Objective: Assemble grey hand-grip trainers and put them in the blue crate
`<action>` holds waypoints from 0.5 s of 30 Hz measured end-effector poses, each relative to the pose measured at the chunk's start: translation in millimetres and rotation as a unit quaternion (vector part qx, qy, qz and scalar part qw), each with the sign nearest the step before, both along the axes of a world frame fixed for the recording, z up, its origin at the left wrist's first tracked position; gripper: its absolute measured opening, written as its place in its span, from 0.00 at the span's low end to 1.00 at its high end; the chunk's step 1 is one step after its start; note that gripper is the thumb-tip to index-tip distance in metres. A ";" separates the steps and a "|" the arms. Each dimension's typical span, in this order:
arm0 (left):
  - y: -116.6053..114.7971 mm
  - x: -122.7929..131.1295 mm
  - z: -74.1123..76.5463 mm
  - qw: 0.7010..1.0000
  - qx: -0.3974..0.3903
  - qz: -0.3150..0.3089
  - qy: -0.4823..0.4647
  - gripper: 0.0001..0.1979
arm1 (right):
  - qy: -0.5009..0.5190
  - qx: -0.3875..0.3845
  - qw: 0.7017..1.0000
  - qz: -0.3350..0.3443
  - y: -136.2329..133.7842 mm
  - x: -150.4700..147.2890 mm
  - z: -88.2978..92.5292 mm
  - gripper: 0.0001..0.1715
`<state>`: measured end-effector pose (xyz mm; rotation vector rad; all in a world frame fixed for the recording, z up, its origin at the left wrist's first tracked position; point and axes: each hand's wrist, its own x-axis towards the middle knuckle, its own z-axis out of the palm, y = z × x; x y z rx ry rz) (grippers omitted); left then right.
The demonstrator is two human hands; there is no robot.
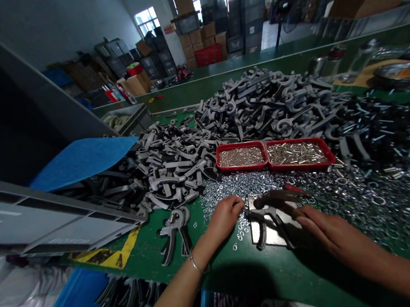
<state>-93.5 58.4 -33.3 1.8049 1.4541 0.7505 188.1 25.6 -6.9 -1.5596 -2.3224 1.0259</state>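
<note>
Head view: left hand (223, 217) fingers (238, 203) curled, tips down in nuts (252, 185); cannot tell if any nut pinched. Right hand (333, 235) fingers (307, 221) nearly straight, lying over brown-handled tool (279, 196); hold unclear. Grey grip (262, 225) lies on steel plate (272, 240) between hands, on green tabletop (240, 277). Red trays (240, 145) just beyond nuts, parts heap (258, 99) behind. Second grip (174, 227) left of left hand.
</note>
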 end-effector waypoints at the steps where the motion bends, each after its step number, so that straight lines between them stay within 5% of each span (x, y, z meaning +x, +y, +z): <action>1: 1.9 1.2 0.1 1.000 -0.004 -0.005 0.001 0.10 | -0.005 0.012 1.000 -0.016 0.5 0.9 -1.0 0.24; 4: 13.0 12.3 0.4 1.000 0.001 -0.023 0.007 0.10 | -0.025 -0.012 0.999 -0.028 3.9 6.6 -6.8 0.24; 7: 29.7 28.3 -3.6 0.998 0.039 -0.037 0.030 0.10 | 0.063 -0.075 0.994 -0.044 7.3 16.7 -15.4 0.26; 15: 50.6 46.9 -18.8 0.993 0.060 -0.047 0.085 0.09 | 0.276 -0.129 0.918 -0.255 -9.4 31.1 -47.1 0.28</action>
